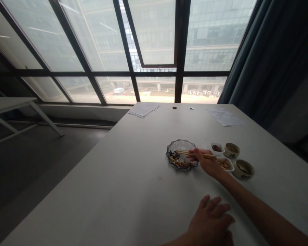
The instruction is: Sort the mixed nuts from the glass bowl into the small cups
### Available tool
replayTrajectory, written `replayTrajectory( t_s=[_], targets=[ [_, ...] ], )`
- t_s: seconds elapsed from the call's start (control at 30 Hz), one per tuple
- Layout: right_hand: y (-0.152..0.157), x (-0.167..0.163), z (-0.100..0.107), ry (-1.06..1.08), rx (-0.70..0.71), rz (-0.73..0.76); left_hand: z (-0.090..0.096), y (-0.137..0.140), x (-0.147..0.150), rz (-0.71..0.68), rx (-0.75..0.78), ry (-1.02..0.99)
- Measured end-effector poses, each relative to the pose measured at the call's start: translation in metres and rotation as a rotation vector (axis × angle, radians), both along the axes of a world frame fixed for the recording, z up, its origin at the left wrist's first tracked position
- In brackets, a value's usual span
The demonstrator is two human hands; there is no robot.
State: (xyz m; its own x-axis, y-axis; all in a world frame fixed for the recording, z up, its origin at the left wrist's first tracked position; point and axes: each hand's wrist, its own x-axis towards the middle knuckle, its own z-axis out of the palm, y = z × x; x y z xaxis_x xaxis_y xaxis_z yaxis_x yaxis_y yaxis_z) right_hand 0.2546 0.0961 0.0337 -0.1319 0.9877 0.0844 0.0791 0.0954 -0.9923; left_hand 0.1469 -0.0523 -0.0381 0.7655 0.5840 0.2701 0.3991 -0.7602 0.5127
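Note:
Wooden chopsticks (183,152) are held in my right hand (205,162), their tips over the left part of a clear glass plate (183,143) with a scalloped rim. Dark bits and yellowish-brown pieces of food (178,162) lie along the plate's left and front side. Whether the tips pinch anything is too small to tell. My left hand (212,220) hovers at or rests near the table's front, fingers spread, holding nothing. Right of the plate stand a white dish with dark food (216,148) and a white dish with tan pieces (226,164), the latter partly behind my right hand.
Two patterned ceramic bowls (231,150) stand beside the white dishes on the white table (133,177). Paper sheets lie at the far left (143,109) and a paper sheet (226,117) at the far right. Windows, a dark curtain (261,68) and another table (10,106) surround it.

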Motion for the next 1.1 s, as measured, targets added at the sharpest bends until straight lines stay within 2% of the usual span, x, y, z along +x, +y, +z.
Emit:
replayTrajectory(
  t_s=[0.23,0.53,0.77,0.87,0.97,1.1],
  targets=[
    [-0.001,-0.006,-0.001,0.051,0.012,-0.019,0.002,-0.001,0.000,0.007,-0.012,0.007],
    [-0.005,-0.013,-0.003,0.114,0.041,-0.130,0.001,0.000,0.000,-0.002,-0.007,-0.004],
    [-0.015,-0.007,0.018,0.155,0.055,-0.209,0.005,0.000,0.000,-0.007,-0.016,0.028],
    [-0.034,0.017,0.031,0.146,0.069,-0.272,0.007,0.000,-0.001,-0.001,-0.023,0.024],
    [-0.065,0.061,0.038,0.132,0.089,-0.387,0.011,-0.001,-0.002,0.015,-0.032,0.014],
    [-0.115,0.130,0.035,0.124,0.116,-0.665,0.016,-0.002,-0.003,0.013,-0.051,0.025]
  ],
)
